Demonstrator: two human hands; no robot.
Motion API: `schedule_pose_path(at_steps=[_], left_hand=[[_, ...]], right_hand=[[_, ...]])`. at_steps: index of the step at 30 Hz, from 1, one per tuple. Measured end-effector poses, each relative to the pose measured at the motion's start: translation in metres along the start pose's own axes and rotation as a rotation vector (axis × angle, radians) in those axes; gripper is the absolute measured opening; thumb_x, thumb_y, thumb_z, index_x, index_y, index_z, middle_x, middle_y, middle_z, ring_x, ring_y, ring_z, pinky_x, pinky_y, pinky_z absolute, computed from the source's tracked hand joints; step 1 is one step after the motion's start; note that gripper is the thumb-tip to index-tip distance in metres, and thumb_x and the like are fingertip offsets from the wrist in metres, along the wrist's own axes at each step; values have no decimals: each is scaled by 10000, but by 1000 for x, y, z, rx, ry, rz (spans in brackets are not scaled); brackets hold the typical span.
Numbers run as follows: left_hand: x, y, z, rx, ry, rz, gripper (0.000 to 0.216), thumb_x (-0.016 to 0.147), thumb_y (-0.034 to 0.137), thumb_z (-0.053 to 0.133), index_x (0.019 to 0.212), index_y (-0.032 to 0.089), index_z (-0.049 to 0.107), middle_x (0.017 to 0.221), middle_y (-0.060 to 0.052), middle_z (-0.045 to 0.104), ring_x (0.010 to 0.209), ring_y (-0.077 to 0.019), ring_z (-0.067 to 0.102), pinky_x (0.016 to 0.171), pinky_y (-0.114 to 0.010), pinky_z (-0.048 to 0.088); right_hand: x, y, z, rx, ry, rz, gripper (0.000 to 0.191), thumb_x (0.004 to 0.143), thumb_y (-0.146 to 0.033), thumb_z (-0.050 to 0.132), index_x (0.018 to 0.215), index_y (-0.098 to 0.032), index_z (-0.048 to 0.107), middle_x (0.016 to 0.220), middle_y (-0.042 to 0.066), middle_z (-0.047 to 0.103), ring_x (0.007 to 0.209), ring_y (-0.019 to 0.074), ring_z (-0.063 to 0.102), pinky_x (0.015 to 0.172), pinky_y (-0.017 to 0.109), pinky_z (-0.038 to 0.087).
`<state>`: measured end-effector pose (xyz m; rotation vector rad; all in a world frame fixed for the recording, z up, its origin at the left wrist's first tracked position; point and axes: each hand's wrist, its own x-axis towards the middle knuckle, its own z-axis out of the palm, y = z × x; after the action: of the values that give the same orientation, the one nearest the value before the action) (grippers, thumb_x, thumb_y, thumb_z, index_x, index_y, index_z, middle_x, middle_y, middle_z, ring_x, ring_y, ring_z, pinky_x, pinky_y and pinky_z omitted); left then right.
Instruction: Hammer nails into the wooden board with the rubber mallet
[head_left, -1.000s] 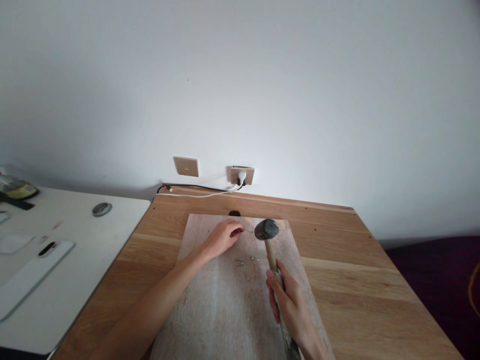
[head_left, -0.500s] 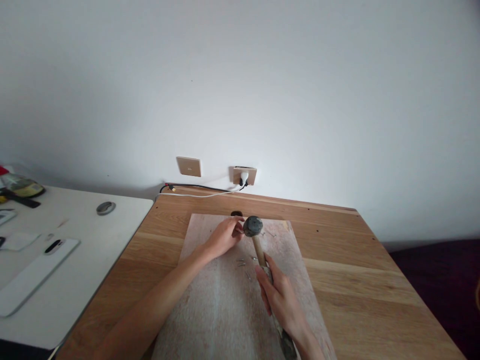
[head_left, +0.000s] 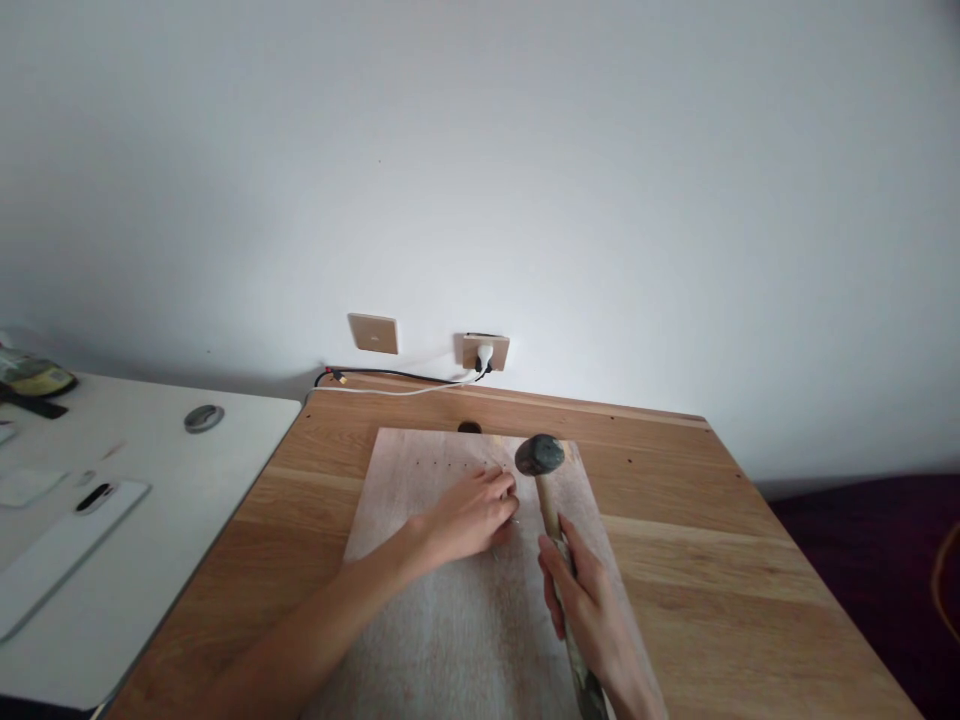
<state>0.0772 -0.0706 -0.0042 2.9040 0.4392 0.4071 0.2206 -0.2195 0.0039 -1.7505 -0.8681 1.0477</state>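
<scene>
My right hand grips the wooden handle of a hammer, whose dark, blocky head is raised above the far right part of a pale wooden board. Beside it, my left hand rests low over the board with its fingers curled downward and closed. What the fingertips pinch, if anything, is hidden. Loose nails lie by these fingers, mostly covered by the hand. Along the board's far edge runs a row of small dark nail heads.
The board lies on a wooden table against a white wall. Cables run along its back edge to a wall socket. On a white table to the left are a white phone, a roll of tape and a bottle.
My left hand has come from the board's far edge nearer to me, over the loose nails. The hammer and my right hand have shifted slightly right, away from the left hand.
</scene>
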Motion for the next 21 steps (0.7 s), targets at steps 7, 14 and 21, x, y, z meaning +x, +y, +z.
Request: schedule_pose_path(at_steps=[7, 14, 21], left_hand=[[-10, -25, -16, -257, 82, -256, 96, 935, 114, 646, 938, 207, 671, 879, -1, 713, 820, -146, 662, 810, -259, 502], [-32, -67, -23, -352, 128, -435, 182, 891, 54, 620, 883, 205, 721, 930, -10, 699, 880, -140, 664, 828, -223, 501], [-24, -69, -21, -269, 48, -412, 197, 903, 67, 633, 873, 216, 758, 923, -21, 690, 905, -161, 665, 841, -233, 502]], right_hand=[[-5, 13, -15, 19, 1, -63, 506, 968, -734, 554, 914, -232, 521, 484, -105, 435, 374, 78, 331, 360, 190, 292], [-6, 7, -5, 24, 14, 6, 623, 863, -848, 568, 992, -244, 488, 500, -103, 444, 366, 102, 352, 323, 211, 297], [-10, 4, -3, -29, -50, 24, 656, 862, -851, 541, 1054, -224, 507, 511, -95, 442, 405, 125, 398, 350, 230, 342]])
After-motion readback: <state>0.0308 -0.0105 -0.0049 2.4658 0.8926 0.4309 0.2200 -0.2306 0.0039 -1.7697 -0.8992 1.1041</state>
